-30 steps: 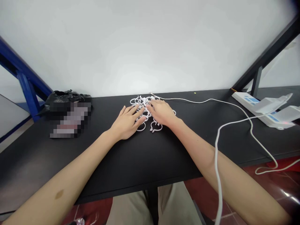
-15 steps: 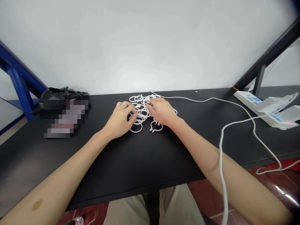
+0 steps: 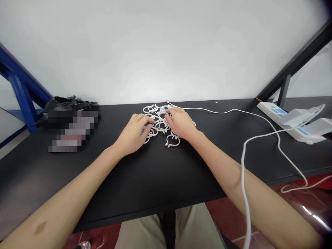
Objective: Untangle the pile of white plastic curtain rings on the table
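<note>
A loose pile of white plastic curtain rings (image 3: 162, 126) lies on the black table (image 3: 155, 176), many of them overlapping. My left hand (image 3: 135, 133) rests at the pile's left edge, thumb and index finger apart, its fingers partly covering the rings there. Over the right side of the pile lies my right hand (image 3: 181, 122), with its fingers stretched out and its thumb apart. It hides several rings beneath it. One ring with small knobs at its gap (image 3: 173, 140) sits at the near edge, just in front of my right hand.
A black plastic bag (image 3: 64, 103) and a blurred-out item (image 3: 75, 129) are at the left. On the right stands a white power strip (image 3: 280, 117) with plugs. A white cable (image 3: 245, 166) crosses above my right forearm. A pale wall (image 3: 166, 52) rises behind the table.
My left hand has shifted slightly right over the rings, and its thumb and index finger have spread. Some rings by it have moved. My right hand stays nearly in place.
</note>
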The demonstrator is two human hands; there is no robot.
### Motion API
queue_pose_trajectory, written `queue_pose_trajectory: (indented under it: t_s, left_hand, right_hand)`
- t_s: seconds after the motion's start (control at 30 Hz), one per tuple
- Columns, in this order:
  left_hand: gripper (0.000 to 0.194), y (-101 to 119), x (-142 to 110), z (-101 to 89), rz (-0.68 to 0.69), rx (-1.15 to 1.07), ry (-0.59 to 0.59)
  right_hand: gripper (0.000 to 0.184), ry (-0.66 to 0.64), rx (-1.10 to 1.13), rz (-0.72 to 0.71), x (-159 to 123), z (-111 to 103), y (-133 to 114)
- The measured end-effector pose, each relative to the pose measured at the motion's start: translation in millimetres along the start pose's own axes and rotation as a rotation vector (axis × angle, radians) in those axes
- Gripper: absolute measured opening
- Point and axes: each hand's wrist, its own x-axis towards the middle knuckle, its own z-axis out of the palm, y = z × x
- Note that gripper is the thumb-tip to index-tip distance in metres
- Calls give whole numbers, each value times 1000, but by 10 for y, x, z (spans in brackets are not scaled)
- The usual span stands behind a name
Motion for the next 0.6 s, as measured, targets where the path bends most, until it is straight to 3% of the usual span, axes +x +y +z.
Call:
queue_pose_trajectory:
  t_s: [0.1,0.23,0.6]
  left_hand:
    - [47,13,-12,11,24,36,-50]
    - [57,22,-39,48,54,76,-188]
    - [28,97,-6,14,8,-89,-102]
  right_hand:
    - [43,25,4,26,20,22,33]
    - [48,-79,15,20,25,34,40]
    - [39,24,-17,79,6,-59,-57]
